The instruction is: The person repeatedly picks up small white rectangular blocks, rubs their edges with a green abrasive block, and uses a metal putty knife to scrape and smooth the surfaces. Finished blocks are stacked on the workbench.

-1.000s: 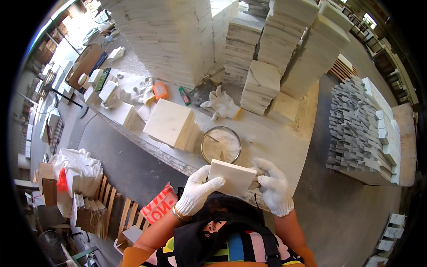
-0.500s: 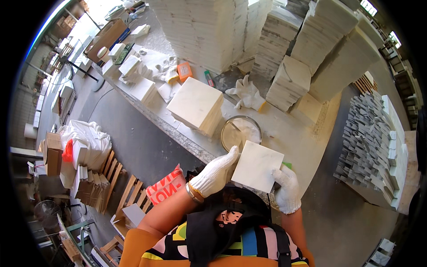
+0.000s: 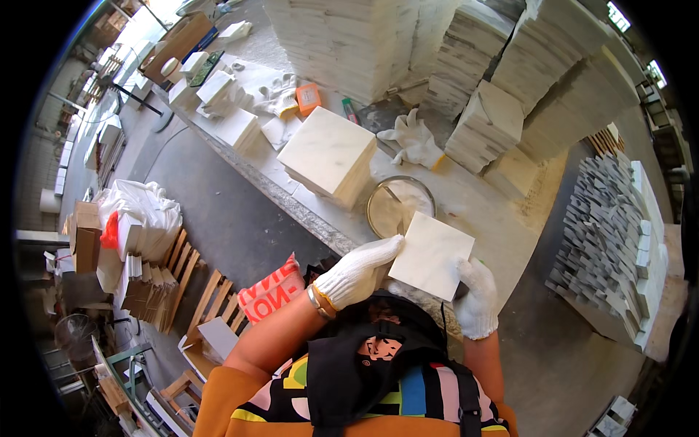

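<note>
A square white stone tile point(image 3: 433, 255) with faint grey veining is held tilted between my hands above the bench's near edge. My right hand point(image 3: 477, 298), in a white knitted glove, grips its right side, thumb on the face. My left hand point(image 3: 360, 273), gloved too, has its fingers together against the left edge; its thumb is hidden. Just beyond the tile lies a round metal-rimmed pan point(image 3: 371, 211) of pale paste or powder, with a thin flat tool point(image 3: 397, 195) in it. Left of the pan stands a stack of square tiles point(image 3: 328, 153).
Spare white gloves point(image 3: 413, 140), an orange box point(image 3: 308, 98) and a green-and-red cutter point(image 3: 350, 111) lie on the stone bench point(image 3: 502, 218). Tall slab stacks point(image 3: 357, 51) line its far side. Grey stone strips point(image 3: 597, 240) stand at right; a red-and-white bag point(image 3: 271, 289) lies at left.
The view has shifted slightly. The tile and both hands have moved a little up and right in the picture, still gripping. A green patch behind the tile is now hidden.
</note>
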A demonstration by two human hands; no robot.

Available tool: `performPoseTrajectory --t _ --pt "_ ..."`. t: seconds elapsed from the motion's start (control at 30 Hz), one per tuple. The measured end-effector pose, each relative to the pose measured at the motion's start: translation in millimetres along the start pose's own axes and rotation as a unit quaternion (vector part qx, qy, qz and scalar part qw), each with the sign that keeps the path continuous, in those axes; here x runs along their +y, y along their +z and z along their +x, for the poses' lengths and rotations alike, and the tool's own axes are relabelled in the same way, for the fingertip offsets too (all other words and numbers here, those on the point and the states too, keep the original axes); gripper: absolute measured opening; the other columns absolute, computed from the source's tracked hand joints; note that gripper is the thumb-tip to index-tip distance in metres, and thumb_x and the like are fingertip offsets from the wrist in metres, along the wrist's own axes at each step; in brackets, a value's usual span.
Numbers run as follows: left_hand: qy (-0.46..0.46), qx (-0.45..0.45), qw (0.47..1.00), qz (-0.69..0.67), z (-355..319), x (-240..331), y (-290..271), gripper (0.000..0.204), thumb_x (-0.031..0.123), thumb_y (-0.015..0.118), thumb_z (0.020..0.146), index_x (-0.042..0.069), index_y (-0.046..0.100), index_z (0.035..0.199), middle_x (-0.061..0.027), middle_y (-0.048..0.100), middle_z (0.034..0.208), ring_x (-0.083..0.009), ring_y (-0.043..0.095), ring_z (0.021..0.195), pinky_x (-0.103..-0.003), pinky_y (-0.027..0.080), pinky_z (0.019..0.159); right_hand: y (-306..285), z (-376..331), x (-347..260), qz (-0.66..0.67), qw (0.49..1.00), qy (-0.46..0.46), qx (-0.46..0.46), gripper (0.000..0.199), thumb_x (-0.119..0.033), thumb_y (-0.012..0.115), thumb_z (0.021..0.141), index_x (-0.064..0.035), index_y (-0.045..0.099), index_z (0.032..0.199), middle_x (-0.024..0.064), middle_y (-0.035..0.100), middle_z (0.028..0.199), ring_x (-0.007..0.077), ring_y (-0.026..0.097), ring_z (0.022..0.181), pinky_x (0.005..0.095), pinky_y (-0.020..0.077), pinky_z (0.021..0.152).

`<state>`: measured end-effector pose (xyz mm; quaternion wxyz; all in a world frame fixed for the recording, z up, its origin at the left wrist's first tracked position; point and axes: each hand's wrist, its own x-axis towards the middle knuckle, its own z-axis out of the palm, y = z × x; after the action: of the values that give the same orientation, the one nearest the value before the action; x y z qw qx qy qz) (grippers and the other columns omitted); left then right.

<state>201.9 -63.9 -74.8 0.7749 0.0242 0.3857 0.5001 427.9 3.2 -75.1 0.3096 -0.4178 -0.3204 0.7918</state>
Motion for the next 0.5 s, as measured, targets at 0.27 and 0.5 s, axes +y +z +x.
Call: performPoseTrajectory --t 0.27,0.5 --pt "0.003 -0.028 0.995 0.097 -7.1 -0.3 -10.4 0.054 0.034 0.06 0.103 -0.001 0.049 0.142 -0.0124 0.066 0.12 -0.0231 0.07 0.094 -0.034 0.057 0.074 6.6 2.4 -10.1 0.027 0.997 -0.024 0.067 0.031 -0.021 0.066 0.096 0.0041 0.067 0.114 0.003 0.069 0.09 0.0091 0.064 0.072 0.0233 0.0479 0.059" --pt "0.179 0.015 0.929 0.324 -13.0 -2.8 2.7 0.074 0.023 0.075 0.093 -0.001 0.039 0.154 -0.0155 0.06 0.138 -0.0201 0.068 0.101 -0.031 0.056 0.085 -1.7 2.1 -6.2 0.034 0.998 -0.016 0.047 0.04 -0.022 0.065 0.097 0.0076 0.063 0.125 0.0093 0.07 0.107 0.0143 0.067 0.092 0.0286 0.0533 0.079"
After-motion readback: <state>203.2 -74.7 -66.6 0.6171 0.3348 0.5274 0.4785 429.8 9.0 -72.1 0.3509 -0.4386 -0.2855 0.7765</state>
